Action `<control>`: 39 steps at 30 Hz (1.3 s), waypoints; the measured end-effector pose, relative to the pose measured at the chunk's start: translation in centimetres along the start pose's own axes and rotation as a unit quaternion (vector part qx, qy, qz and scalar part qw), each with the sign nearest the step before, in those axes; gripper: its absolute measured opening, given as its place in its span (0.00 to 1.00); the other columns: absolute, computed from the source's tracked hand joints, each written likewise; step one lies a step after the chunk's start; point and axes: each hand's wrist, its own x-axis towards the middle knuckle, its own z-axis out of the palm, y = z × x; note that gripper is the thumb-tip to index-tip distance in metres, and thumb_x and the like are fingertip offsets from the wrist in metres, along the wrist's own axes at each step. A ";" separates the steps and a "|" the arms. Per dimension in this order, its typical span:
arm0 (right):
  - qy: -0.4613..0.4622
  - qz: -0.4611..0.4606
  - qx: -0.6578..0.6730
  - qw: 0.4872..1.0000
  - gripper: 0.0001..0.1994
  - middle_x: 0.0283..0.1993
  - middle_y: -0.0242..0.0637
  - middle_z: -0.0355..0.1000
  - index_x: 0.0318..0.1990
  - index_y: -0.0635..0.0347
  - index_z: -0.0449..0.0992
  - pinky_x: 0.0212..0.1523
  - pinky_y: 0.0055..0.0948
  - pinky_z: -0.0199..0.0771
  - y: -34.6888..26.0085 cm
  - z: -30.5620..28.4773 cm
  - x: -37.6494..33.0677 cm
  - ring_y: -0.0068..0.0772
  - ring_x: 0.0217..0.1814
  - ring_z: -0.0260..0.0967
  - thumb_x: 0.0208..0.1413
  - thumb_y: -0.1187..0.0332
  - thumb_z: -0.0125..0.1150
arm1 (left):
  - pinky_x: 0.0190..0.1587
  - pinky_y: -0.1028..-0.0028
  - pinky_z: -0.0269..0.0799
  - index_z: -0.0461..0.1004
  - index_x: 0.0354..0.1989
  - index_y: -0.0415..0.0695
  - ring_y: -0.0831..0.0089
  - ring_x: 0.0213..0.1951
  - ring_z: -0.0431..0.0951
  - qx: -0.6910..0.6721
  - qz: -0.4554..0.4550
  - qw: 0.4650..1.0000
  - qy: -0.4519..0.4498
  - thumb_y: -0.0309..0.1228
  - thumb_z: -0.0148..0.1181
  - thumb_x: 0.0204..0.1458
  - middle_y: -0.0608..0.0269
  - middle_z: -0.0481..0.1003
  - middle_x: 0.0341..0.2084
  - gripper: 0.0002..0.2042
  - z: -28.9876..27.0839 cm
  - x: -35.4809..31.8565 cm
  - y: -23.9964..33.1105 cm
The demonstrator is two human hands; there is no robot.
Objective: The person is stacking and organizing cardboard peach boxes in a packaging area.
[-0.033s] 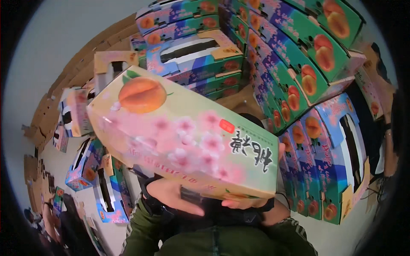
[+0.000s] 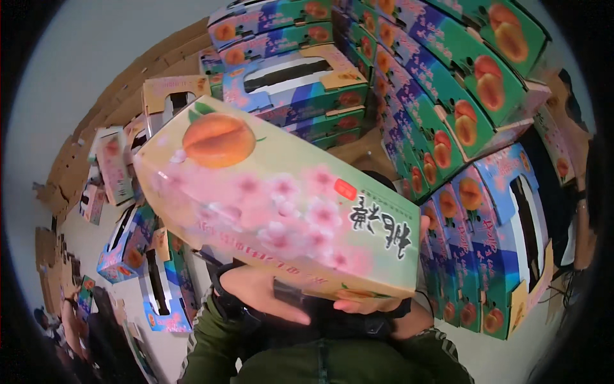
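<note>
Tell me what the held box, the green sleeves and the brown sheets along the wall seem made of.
Held box: probably printed cardboard, smooth and slightly glossy, from its folded edges and faint sheen. Green sleeves: matte fabric, judging by soft creases; fibre unclear. Brown sheets: likely plain matte cardboard, given the bare brown colour.

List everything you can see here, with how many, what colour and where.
Pale-green-and-pink rectangular cardboard carton: one, centre, held
Green, blue and purple cardboard cartons: many, stacked upper middle and right
Blue-purple handled cardboard cartons: several, lower right
Loose cardboard cartons: several, pink, blue, cream, left
Brown cardboard sheeting: count unclear, left
Wall: grey, upper left
Floor: pale, below
Striped fabric sleeves: two, green, lower edge
Left fingers: bare, near carton's lower edge
Right fingers: bare, gripping its right end
</note>
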 end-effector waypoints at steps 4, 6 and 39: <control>-0.129 0.090 -0.074 0.985 0.32 0.70 0.32 0.58 0.68 0.54 0.59 0.69 0.29 0.54 1.2 -2.0 -2.7 0.25 0.70 0.54 0.60 0.50 0.56 | 0.45 0.71 0.71 0.74 0.51 0.41 0.68 0.44 0.76 0.062 0.015 0.995 0.080 0.38 0.70 0.49 0.60 0.78 0.45 0.23 0.5 0.6 0.7; -0.132 0.165 -0.067 0.975 0.31 0.69 0.31 0.59 0.67 0.52 0.61 0.67 0.30 0.56 3.6 -1.5 -4.5 0.26 0.69 0.55 0.60 0.49 0.56 | 0.46 0.71 0.70 0.75 0.50 0.41 0.68 0.44 0.76 0.072 0.043 0.993 0.082 0.39 0.70 0.49 0.59 0.78 0.44 0.23 0.6 1.0 -0.2; 0.359 0.040 0.164 0.918 0.44 0.56 0.39 0.66 0.62 0.63 0.59 0.58 0.36 0.65 12.4 -8.4 -1.6 0.37 0.57 0.65 0.48 0.36 0.59 | 0.45 0.71 0.72 0.65 0.51 0.32 0.67 0.44 0.75 0.286 -0.153 0.602 0.729 0.40 0.74 0.43 0.50 0.72 0.46 0.33 -23.6 -27.5 -18.7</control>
